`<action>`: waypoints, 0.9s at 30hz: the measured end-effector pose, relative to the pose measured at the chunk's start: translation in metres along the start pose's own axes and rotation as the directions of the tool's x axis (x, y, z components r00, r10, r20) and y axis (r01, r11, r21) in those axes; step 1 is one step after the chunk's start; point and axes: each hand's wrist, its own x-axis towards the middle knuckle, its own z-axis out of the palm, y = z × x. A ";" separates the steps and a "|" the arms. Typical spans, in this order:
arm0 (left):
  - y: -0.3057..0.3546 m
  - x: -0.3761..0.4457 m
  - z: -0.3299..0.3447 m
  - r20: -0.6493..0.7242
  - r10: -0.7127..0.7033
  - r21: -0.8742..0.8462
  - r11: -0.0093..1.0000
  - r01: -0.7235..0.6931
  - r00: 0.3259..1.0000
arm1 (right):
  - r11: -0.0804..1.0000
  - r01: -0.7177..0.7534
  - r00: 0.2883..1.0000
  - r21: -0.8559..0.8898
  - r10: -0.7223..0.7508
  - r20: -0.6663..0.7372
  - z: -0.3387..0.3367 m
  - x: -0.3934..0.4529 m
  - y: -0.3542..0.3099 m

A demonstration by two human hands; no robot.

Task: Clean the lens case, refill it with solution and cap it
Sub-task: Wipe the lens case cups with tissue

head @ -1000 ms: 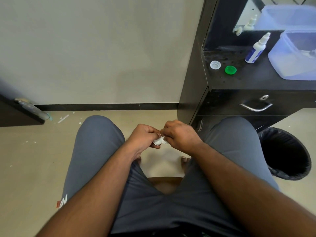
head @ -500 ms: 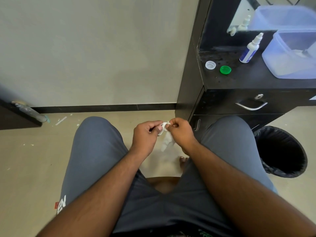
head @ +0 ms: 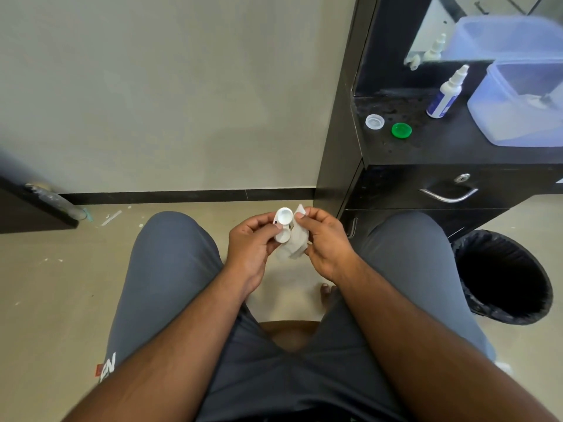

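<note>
Lettering "EN" (head: 109,367) white on shorts; solution bottle (head: 443,96) label unreadable.

The lens case (head: 282,224) looks like smooth white plastic; the tissue (head: 293,245) beside it is soft, crumpled paper. On the matt black cabinet top (head: 441,147) lie a clear plastic cap (head: 374,121), a glossy green plastic cap (head: 401,130) and a plastic solution bottle (head: 444,94). Below, the drawer handle (head: 447,194) is shiny metal.
</note>
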 end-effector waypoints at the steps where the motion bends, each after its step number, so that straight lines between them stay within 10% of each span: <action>1: 0.001 0.002 -0.001 -0.018 -0.045 -0.058 0.997 0.044 0.999 | 1.000 0.025 0.999 -0.011 -0.025 -0.021 -0.001 0.001 0.000; 9: 0.005 0.005 -0.004 -0.053 -0.144 -0.012 0.990 0.144 0.988 | 0.843 0.293 0.945 -0.452 -0.328 0.001 -0.006 -0.004 -0.007; 13: 0.004 0.004 -0.005 0.043 0.000 0.396 0.918 -0.017 0.999 | 0.359 0.582 0.754 -0.730 -0.574 0.319 -0.009 -0.001 -0.009; 18: 0.003 0.004 -0.007 0.126 0.045 0.584 0.804 -0.111 0.991 | -0.090 0.667 0.635 -0.740 -0.451 0.627 -0.013 0.003 -0.010; 27: 0.003 0.007 -0.010 0.188 0.038 0.677 0.719 -0.157 0.981 | -0.115 0.617 0.737 -0.778 -0.261 0.623 -0.005 -0.003 -0.012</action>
